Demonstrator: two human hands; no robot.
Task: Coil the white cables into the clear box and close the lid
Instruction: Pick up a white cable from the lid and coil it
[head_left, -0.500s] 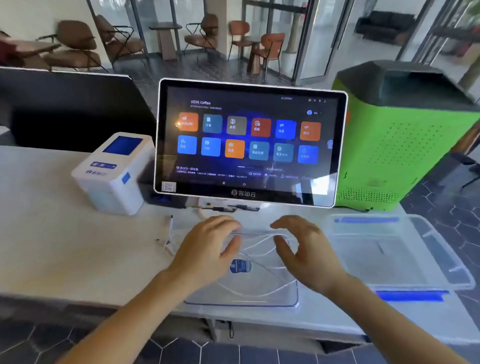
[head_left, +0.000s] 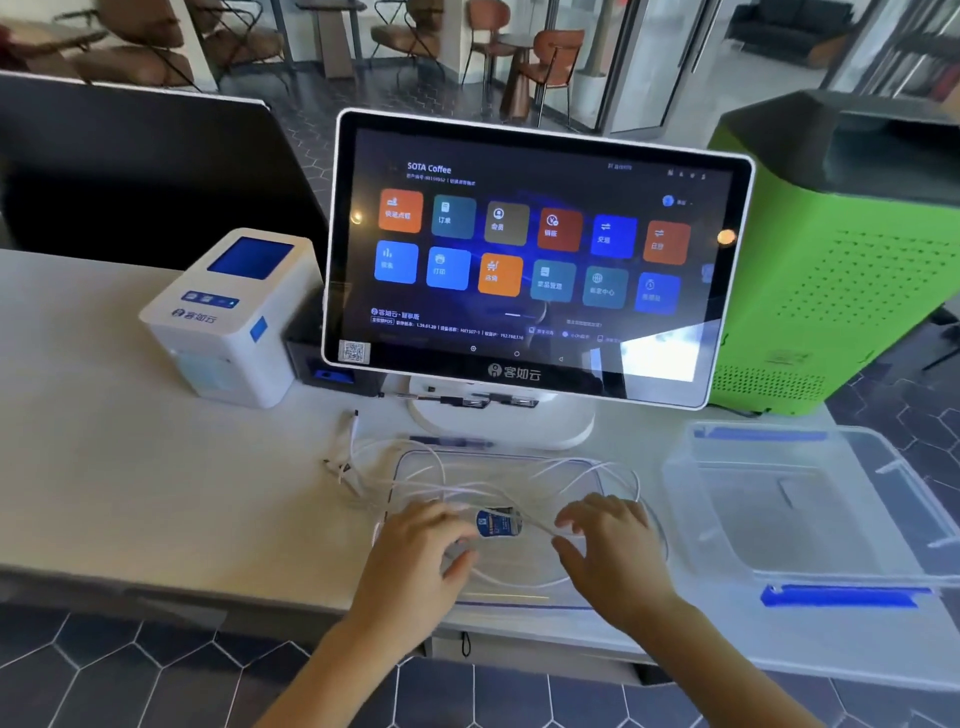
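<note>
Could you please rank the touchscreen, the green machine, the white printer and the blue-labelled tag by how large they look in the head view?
1. touchscreen
2. green machine, cut off at the frame edge, so perhaps really larger
3. white printer
4. blue-labelled tag on the white cables, smallest though nearest the camera

Bright daylight, screen glare (edges bent, blurred).
</note>
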